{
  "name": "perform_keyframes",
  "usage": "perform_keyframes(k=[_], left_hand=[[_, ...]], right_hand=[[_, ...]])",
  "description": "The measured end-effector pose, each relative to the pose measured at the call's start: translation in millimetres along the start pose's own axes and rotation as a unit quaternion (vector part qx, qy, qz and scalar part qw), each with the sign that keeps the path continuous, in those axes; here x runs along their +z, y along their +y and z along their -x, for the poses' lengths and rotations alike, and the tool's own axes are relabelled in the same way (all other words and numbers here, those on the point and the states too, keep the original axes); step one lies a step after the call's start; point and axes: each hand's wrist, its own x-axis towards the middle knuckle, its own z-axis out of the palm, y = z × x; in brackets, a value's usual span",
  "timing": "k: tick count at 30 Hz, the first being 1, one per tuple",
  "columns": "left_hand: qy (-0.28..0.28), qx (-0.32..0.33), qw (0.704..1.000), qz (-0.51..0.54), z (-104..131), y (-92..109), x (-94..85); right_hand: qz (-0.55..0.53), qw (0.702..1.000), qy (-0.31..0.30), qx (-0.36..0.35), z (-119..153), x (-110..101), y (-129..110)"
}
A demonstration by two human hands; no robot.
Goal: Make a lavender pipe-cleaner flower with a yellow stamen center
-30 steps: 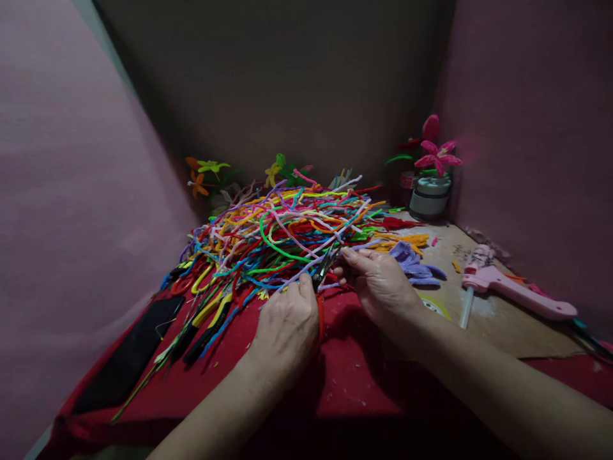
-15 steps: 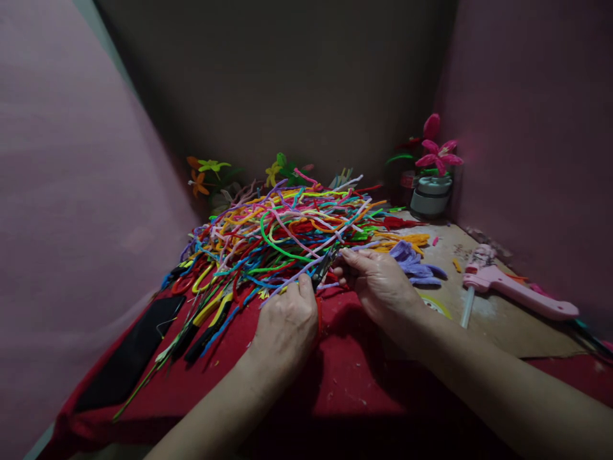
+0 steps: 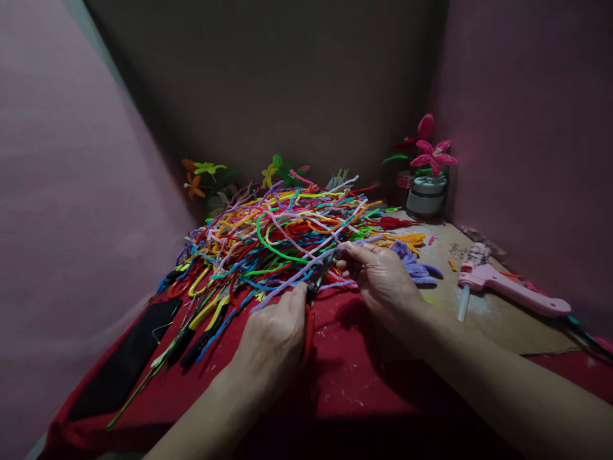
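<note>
The left hand (image 3: pixel 274 332) wraps its fingers around dark-bladed, red-handled scissors (image 3: pixel 309 329); the right hand (image 3: pixel 383 276) pinches a long, fuzzy, lilac chenille stem (image 3: pixel 292 281) near the blades.

Head-worn view from above and behind the hands (image 3: pixel 330 297), facing forward and down, fairly near.
</note>
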Motion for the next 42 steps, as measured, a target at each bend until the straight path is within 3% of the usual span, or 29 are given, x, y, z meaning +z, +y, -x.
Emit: perform_keyframes(k=[4, 8, 12, 15, 16, 17, 19, 21, 22, 23, 24, 25, 34, 39, 42], left_hand=[[-0.064, 0.106, 0.992, -0.006, 12.5, -2.5, 2.8], [-0.130, 0.071, 0.989, -0.030, 11.3, -7.7, 8.1], [-0.079, 0.036, 0.996, 0.015, 2.7, -13.9, 7.0], [-0.040, -0.019, 0.979, 0.199, -4.7, -9.7, 4.5], [-0.043, -0.049, 0.949, 0.310, -7.9, -6.3, 4.2], [-0.068, -0.081, 0.891, 0.442, -11.7, -2.5, 4.5], [-0.105, -0.149, 0.702, 0.689, -21.4, 4.7, 6.2], [-0.052, -0.187, 0.500, 0.844, -32.3, 9.2, 9.2], [-0.004, -0.205, 0.425, 0.882, -37.3, 10.1, 10.9], [0.033, -0.210, 0.375, 0.902, -41.5, 10.3, 12.6], [0.066, -0.215, 0.347, 0.910, -44.7, 10.0, 14.2], [0.086, -0.217, 0.338, 0.912, -46.8, 9.4, 15.7], [0.148, -0.294, 0.366, 0.870, -49.7, -4.0, 23.5], [0.205, -0.322, 0.339, 0.860, -52.9, -11.8, 19.1], [0.234, -0.309, 0.357, 0.850, -52.1, -13.9, 17.4]], right_hand=[[-0.020, 0.999, 0.028, -0.022, -6.1, -2.4, -6.3], [-0.016, 0.999, 0.015, -0.032, -6.9, -2.5, -9.2], [-0.016, 0.999, -0.003, -0.040, -5.1, -1.1, -7.4], [-0.020, 0.999, -0.008, -0.038, -2.6, 0.4, -5.3], [-0.022, 0.999, -0.016, -0.035, -1.2, 1.0, -4.2], [-0.024, 0.999, -0.026, -0.029, 0.4, 1.5, -2.9], [-0.024, 0.998, -0.053, -0.009, 4.0, 2.2, 0.5], [-0.026, 0.996, -0.080, 0.018, 6.8, 2.2, 4.7], [-0.030, 0.995, -0.089, 0.032, 7.5, 1.8, 6.9], [-0.037, 0.994, -0.095, 0.042, 7.5, 1.3, 8.9], [-0.047, 0.993, -0.098, 0.047, 6.8, 0.6, 10.6], [-0.059, 0.992, -0.098, 0.049, 5.6, -0.1, 12.1], [-0.211, 0.972, -0.079, 0.073, -7.5, -4.1, 4.4], [-0.210, 0.973, -0.070, 0.068, -11.8, -6.5, 3.0], [-0.181, 0.979, -0.057, 0.071, -11.6, -6.2, 3.2]])
